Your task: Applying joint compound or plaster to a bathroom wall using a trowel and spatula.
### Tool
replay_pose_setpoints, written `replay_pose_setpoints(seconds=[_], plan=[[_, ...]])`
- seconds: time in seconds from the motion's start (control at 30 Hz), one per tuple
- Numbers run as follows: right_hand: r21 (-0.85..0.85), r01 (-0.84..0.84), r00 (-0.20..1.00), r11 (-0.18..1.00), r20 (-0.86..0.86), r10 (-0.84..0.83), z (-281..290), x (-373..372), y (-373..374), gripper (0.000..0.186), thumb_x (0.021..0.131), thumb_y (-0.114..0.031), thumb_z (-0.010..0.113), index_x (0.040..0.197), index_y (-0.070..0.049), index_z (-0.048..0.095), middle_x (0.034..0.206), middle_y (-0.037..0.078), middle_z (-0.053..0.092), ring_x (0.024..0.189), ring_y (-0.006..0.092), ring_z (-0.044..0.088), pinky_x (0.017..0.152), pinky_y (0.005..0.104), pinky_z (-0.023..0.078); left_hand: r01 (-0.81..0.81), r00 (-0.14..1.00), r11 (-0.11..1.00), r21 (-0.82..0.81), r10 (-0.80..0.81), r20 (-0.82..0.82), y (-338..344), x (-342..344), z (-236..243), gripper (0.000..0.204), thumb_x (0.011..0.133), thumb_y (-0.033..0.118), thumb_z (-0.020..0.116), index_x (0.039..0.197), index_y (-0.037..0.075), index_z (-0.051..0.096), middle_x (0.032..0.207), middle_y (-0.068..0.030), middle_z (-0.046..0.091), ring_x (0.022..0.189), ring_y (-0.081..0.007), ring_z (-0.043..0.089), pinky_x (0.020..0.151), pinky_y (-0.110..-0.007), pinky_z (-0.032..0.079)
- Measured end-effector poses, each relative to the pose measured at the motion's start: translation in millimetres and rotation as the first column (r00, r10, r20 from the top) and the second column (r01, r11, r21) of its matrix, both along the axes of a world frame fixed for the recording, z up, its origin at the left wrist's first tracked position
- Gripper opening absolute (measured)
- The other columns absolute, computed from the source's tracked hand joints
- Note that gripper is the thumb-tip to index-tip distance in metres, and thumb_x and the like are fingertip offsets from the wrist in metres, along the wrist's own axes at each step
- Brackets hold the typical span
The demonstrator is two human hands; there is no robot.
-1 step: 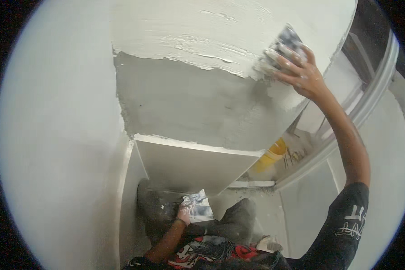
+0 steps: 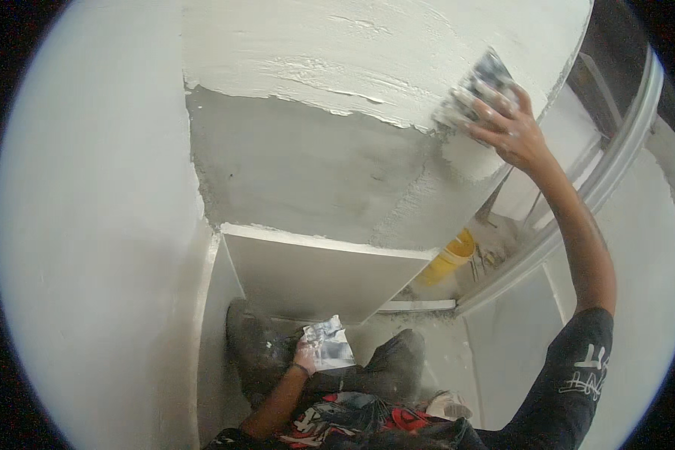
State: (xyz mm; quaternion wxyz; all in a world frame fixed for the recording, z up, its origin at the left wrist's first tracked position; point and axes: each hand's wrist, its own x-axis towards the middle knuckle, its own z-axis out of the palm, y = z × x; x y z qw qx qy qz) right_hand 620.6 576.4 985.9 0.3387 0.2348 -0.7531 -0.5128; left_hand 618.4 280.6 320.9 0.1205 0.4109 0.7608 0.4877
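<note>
My right hand [image 2: 508, 127], fingers coated in white plaster, presses a flat metal plastering blade [image 2: 492, 69] against the upper wall surface. The blade lies tilted at the lower border of a band of wet white plaster [image 2: 315, 45]. Below that band the wall shows bare grey [image 2: 307, 165], with a thin smear of plaster just under the blade. Low in front of my body, my left hand [image 2: 305, 354] grips a second flat metal blade [image 2: 328, 345], smeared with white and grey. The left fingertips are partly hidden behind it.
A smooth pale wall [image 2: 97, 225] stands close on the left. Beneath the grey area, a ledge edge [image 2: 322, 241] runs above a recessed panel [image 2: 315, 277]. To the right are a yellow bucket [image 2: 448, 259] on the floor and a pale curved frame [image 2: 615, 169].
My right hand and its blade have shifted slightly down and to the right along the wall. The left hand and its blade look unchanged.
</note>
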Motion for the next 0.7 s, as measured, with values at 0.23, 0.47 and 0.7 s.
replay_pose_setpoints(seconds=[0.23,0.47,0.7], plan=[[-0.106,-0.031,0.998,0.994,-0.057,0.025,-14,27,-15,0.026,0.077,-0.025,0.054,0.1,-0.036,0.056,0.12,-0.005,0.046,0.118,0.0172,0.037,0.104,0.0476,0.019,-0.448,0.21,0.676,0.585,-0.556,0.804,-8,6,31,0.035,0.087,0.012,0.035,0.119,0.002,0.045,0.121,-0.0125,0.048,0.113,-0.0212,0.044,0.099,-0.031,0.03],[-0.074,-0.486,0.872,0.871,0.021,0.489,-1,-98,-195,0.024,0.079,-0.021,0.051,0.098,-0.035,0.056,0.122,-0.007,0.045,0.117,0.0165,0.039,0.105,0.0458,0.019,-0.158,0.911,0.956,0.245,0.046,0.411,-17,7,-18,0.038,0.085,0.01,0.033,0.121,0.004,0.043,0.124,-0.0083,0.046,0.117,-0.0204,0.04,0.102,-0.034,0.028],[-0.039,-0.384,0.9,0.922,0.206,0.384,11,-152,-230,0.024,0.085,-0.018,0.04,0.104,-0.022,0.055,0.118,0.002,0.045,0.1,0.0205,0.051,0.095,0.0548,0.025,-0.271,0.78,0.845,0.462,-0.089,0.62,-18,26,59,0.033,0.086,0.014,0.034,0.115,0.005,0.047,0.112,-0.0096,0.054,0.106,-0.0203,0.05,0.091,-0.036,0.042]])
